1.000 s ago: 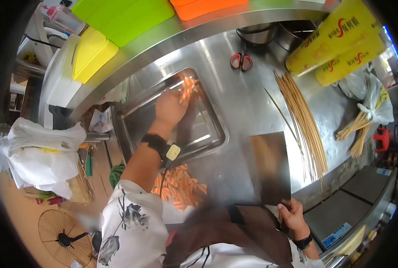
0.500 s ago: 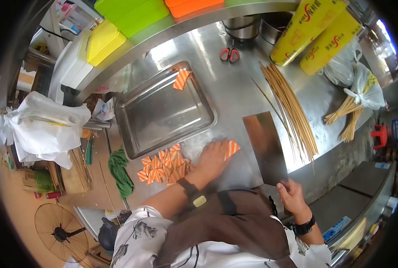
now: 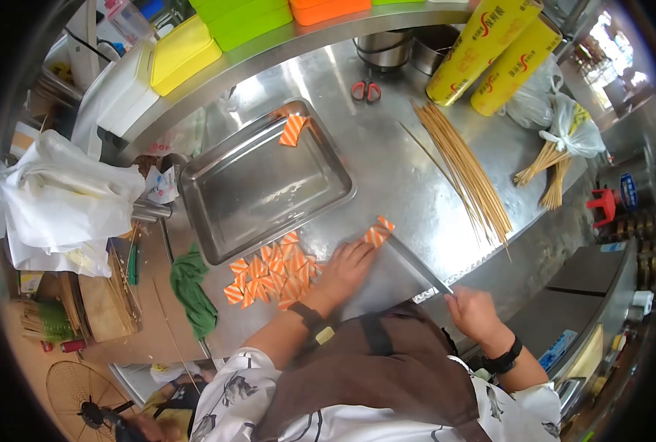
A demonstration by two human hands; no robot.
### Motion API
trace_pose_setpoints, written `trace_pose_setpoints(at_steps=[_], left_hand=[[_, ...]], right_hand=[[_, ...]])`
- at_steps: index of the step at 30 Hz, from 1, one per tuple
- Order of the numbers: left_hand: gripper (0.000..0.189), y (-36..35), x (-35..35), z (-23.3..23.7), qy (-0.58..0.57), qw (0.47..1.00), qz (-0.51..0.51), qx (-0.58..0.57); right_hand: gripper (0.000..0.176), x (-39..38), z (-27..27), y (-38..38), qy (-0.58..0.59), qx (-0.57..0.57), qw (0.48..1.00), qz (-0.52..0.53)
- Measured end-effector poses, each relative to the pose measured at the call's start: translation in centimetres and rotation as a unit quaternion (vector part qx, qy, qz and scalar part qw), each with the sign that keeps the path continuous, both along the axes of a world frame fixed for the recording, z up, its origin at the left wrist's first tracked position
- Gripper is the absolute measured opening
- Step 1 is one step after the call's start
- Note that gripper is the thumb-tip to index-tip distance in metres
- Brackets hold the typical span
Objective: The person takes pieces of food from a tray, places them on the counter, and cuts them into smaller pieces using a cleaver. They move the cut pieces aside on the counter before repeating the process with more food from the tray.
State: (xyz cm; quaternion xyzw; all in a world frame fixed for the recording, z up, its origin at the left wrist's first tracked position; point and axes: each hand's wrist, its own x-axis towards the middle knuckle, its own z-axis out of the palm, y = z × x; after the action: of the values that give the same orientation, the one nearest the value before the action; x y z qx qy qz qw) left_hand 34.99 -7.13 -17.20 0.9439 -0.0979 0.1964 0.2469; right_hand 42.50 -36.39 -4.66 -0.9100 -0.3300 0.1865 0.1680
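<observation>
My left hand [image 3: 349,269] lies low on the steel counter, its fingertips holding an orange-and-white striped food piece [image 3: 378,231] against the surface. My right hand [image 3: 475,317] is wrapped around the handle of a cleaver [image 3: 422,269]. The blade stands edge-down, seen nearly edge-on, with its far end at the striped piece. Left of my left hand is a loose heap of similar striped pieces [image 3: 273,271]. Another striped piece [image 3: 292,130] rests at the far right corner of a steel tray [image 3: 346,199].
Bamboo skewers [image 3: 464,173] lie right of centre. Red-handled scissors [image 3: 365,91], metal pots [image 3: 383,50] and yellow film rolls [image 3: 483,48] stand toward the back. A green cloth [image 3: 193,291] hangs at the left edge. Another person [image 3: 162,420] is partly visible at lower left.
The cleaver has swung left and turned from its broad face to edge-on, meeting the striped piece. My left fingers have drawn back slightly along it. The camera view has shifted somewhat.
</observation>
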Motion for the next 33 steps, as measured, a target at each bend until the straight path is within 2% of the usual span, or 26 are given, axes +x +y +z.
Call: trace_pose_setpoints(at_steps=[4,7,13,16,18,25,28,30,33], left_hand=[[0.033,-0.6,-0.3,0.1,0.013,0.999,0.021,0.029],[0.033,-0.5,-0.1,0.1,0.008,0.999,0.033,0.03],[0.032,-0.6,0.0,1.0,0.046,0.999,0.024,-0.007],[0.031,-0.6,-0.2,1.0,0.017,0.999,0.033,-0.031],[0.039,-0.7,-0.4,0.6,0.035,0.997,0.038,-0.054],[0.037,-0.8,-0.3,0.0,0.036,0.995,0.083,-0.049],[0.032,-1.0,0.2,-0.2,0.064,0.989,0.096,-0.092],[0.026,-1.3,0.5,0.7,0.007,0.992,0.112,-0.054],[0.025,-1.5,0.6,0.4,-0.04,0.995,0.077,-0.045]], right_hand=[[0.015,0.7,1.0,0.6,-0.004,-0.038,0.999,0.02],[0.015,1.8,1.0,0.7,-0.049,-0.004,0.997,0.066],[0.013,3.6,0.6,0.6,-0.031,0.009,0.994,0.1],[0.016,4.0,0.6,0.9,0.027,-0.012,0.996,0.088],[0.017,3.9,0.4,1.1,0.044,-0.046,0.994,0.086],[0.013,4.6,-2.2,0.7,0.018,-0.023,0.993,0.112],[0.014,4.7,-2.3,0.3,0.015,0.014,0.994,0.106],[0.015,4.2,-1.4,0.1,-0.013,0.056,0.991,0.118],[0.016,3.5,-0.2,-0.3,0.006,0.025,0.996,0.085]])
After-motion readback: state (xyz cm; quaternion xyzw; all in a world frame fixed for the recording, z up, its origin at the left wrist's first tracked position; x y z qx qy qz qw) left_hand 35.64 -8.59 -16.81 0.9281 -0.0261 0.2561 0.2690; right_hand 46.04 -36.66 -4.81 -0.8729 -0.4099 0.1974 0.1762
